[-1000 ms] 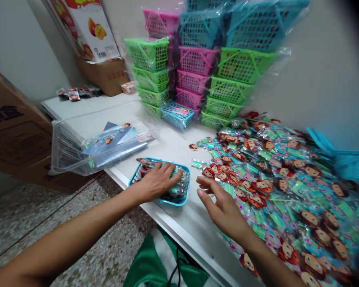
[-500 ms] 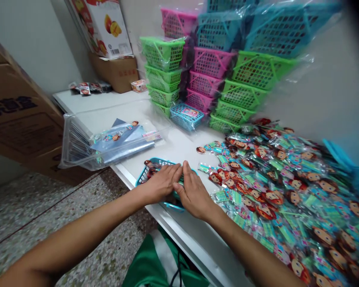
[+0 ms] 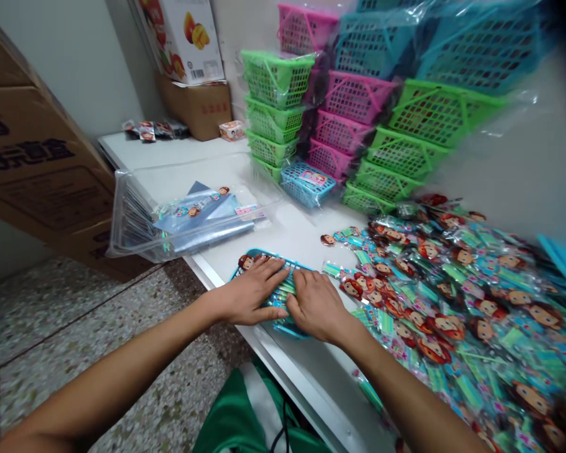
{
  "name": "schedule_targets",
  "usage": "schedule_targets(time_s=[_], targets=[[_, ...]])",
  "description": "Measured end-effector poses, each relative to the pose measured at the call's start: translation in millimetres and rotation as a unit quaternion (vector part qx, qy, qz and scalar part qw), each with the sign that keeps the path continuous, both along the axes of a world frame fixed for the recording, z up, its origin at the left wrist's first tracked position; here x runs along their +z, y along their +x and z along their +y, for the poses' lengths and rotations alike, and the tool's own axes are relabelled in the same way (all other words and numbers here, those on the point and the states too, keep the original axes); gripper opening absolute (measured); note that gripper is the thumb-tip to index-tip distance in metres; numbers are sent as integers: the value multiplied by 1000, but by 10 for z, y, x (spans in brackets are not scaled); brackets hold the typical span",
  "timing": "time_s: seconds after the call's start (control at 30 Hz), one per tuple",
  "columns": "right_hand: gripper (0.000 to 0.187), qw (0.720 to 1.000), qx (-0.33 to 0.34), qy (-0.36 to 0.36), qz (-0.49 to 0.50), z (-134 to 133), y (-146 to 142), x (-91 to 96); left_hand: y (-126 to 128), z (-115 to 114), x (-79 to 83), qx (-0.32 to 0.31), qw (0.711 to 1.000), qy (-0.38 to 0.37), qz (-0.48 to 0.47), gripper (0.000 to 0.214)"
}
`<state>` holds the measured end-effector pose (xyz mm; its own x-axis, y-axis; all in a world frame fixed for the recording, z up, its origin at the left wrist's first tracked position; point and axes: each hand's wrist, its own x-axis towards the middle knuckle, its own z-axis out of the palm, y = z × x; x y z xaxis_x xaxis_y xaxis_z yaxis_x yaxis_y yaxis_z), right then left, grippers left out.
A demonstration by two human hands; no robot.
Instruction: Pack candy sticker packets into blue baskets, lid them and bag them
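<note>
A small blue plastic basket [image 3: 292,331] sits at the table's front edge, filled with clear-wrapped packets [image 3: 285,287] that have green strips and printed cartoon heads. Across the packets in its left half lies my left hand [image 3: 251,290], flat, with fingers stretched and thumb out. My right hand [image 3: 318,306] rests over the basket's right end. Its fingers are bent and close together, the thumb against the packets; what lies beneath the fingertips is hidden.
Loose packets [image 3: 419,302] in a large pile cover the table's right side. Behind stand stacked green baskets [image 3: 276,119], pink baskets [image 3: 344,132] and a wrapped blue basket [image 3: 308,184]. A clear plastic tray [image 3: 117,233] holds flat bags at left. Cardboard boxes [image 3: 38,157] stand beyond.
My hands have moved apart over the basket, showing green packets between them. The left hand lies flatter, and the right hand's fingers are more bent. The view has shifted slightly.
</note>
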<state>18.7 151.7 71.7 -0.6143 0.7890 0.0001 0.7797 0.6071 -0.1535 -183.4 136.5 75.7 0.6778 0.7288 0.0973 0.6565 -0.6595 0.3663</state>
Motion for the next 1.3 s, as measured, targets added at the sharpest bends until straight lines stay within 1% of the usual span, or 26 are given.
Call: schedule_targets(time_s=[0.07, 0.17, 0.2, 0.3, 0.4, 0.5, 0.6, 0.7, 0.8, 0.87, 0.93, 1.0, 1.07, 1.1, 1.13, 1.2, 1.3], targets=[[47, 1000, 7, 5, 3, 14, 0, 1, -86, -17, 7, 39, 998, 46, -37, 60], [54, 1000, 19, 5, 3, 27, 26, -6, -261, -56, -21, 128, 979, 135, -79, 37], [54, 1000, 23, 1, 3, 30, 34, -8, -312, -69, -40, 145, 974, 155, -79, 32], [52, 1000, 25, -7, 6, 37, 48, -12, -392, -85, -80, 148, 972, 177, -49, 26], [51, 1000, 23, -13, 9, 45, 56, -19, -381, -66, -50, 143, 976, 164, -29, 24], [50, 999, 26, -14, 14, 54, 71, -19, -357, -37, 25, 136, 983, 127, -16, 26], [50, 999, 31, -18, 20, 60, 87, 5, -340, -9, 87, 118, 990, 84, 3, 30], [49, 999, 36, -28, 24, 60, 86, 45, -291, 28, 109, 89, 995, 50, 13, 34], [47, 999, 26, -32, 31, 64, 60, 75, -220, 61, 81, 54, 998, 20, 6, 36], [46, 999, 14, -22, 33, 75, 30, 80, -201, 67, 32, 47, 999, 16, -11, 36], [44, 1000, 4, -3, 26, 91, -6, 69, -225, 54, -27, 74, 996, 46, -37, 33], [41, 1000, 4, 10, 13, 105, -46, 48, -278, 26, -74, 130, 984, 105, -69, 32], [42, 1000, 15, 15, 4, 112, -81, 25, -326, -4, -96, 162, 973, 149, -74, 39], [44, 1000, 24, 16, 1, 112, -95, 16, -337, -16, -97, 158, 974, 153, -61, 45], [46, 999, 32, 17, -1, 109, -105, 10, -338, -24, -97, 140, 979, 144, -38, 51], [50, 999, 46, 15, -5, 97, -111, 2, -311, -28, -101, 93, 991, 100, 16, 56], [60, 998, 68, 0, -16, 76, -91, -23, -239, -15, -143, 61, 996, 36, 59, 51]])
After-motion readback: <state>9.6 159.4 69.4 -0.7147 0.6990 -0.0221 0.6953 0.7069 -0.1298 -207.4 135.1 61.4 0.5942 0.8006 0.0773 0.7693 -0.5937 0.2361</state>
